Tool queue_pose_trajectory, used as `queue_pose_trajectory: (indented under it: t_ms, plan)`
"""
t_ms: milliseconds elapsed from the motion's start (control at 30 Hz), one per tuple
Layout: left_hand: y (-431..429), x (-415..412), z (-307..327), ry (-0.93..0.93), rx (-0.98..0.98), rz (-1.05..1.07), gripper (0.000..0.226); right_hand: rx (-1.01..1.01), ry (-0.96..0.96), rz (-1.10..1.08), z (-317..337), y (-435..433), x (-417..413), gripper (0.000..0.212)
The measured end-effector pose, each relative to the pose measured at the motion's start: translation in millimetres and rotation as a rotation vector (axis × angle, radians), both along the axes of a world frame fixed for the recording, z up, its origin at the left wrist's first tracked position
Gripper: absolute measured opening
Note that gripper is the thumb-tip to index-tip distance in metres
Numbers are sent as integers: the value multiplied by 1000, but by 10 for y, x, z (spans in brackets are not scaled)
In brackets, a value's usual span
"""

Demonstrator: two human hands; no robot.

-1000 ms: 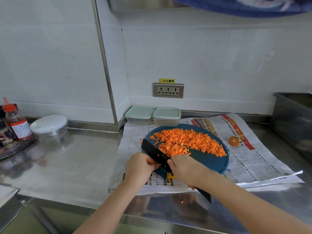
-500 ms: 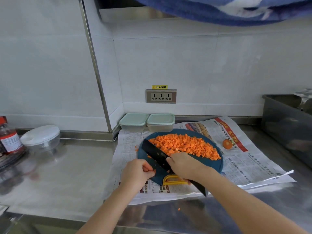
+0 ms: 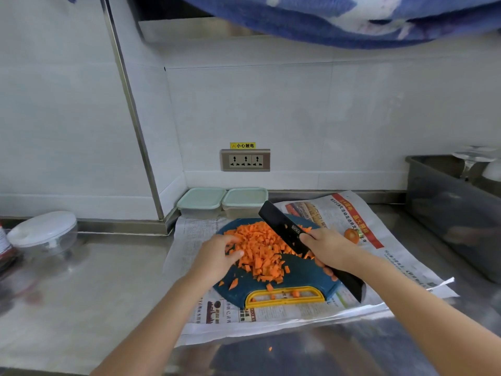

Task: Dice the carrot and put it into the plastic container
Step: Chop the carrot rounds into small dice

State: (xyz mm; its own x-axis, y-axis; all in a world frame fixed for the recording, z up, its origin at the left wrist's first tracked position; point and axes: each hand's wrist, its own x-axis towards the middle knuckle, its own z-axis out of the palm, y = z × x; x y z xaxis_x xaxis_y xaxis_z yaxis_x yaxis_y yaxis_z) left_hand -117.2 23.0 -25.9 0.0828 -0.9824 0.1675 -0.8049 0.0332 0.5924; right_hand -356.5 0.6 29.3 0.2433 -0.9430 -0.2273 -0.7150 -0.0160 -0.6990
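A heap of diced carrot [image 3: 259, 248] lies on a round blue cutting board [image 3: 303, 270] with a yellow handle. My right hand [image 3: 329, 246] grips a black cleaver [image 3: 283, 225], its blade tilted over the right side of the heap. My left hand [image 3: 218, 253] rests against the left side of the heap, fingers curved and touching the dice. Two lidded plastic containers [image 3: 202, 202] [image 3: 245, 200] stand side by side against the back wall, behind the board. A carrot end piece [image 3: 351, 236] lies on the newspaper right of the board.
Newspaper [image 3: 390, 251] covers the steel counter under the board. A grey tub [image 3: 450, 210] stands at the right. At the left sits a clear bowl with a white lid [image 3: 43, 232]. A wall socket [image 3: 245, 160] is above the containers. One carrot bit [image 3: 270, 348] lies near the counter's front edge.
The cleaver has swung from the board's left front to the right side, blade now pointing back. My left hand moved forward onto the heap's left side. The heap is pushed closer together.
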Motion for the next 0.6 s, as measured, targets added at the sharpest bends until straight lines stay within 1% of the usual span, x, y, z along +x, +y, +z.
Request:
queue_pose_trajectory:
  t_ms: [100, 167, 233, 333, 467, 600]
  plan:
    - [-16, -81, 15, -30, 48, -55, 59, -19, -11, 19, -56, 40, -37, 35]
    - [13, -168, -24, -75, 24, -102, 66, -41, -19, 33, -94, 41, -77, 36]
    - [74, -263, -66, -117, -27, -162, 61, -59, -34, 49, -126, 35, -114, 35]
    - [113, -357, -152, -153, -53, -230, 53, -60, -52, 41, -165, 43, -182, 35]
    - [83, -410, -218, -136, -62, -214, 53, -73, -36, 32, -224, 65, -285, 33]
    - [10, -470, -246, -117, -137, -137, 40, -96, -34, 7, -230, 99, -360, 34]
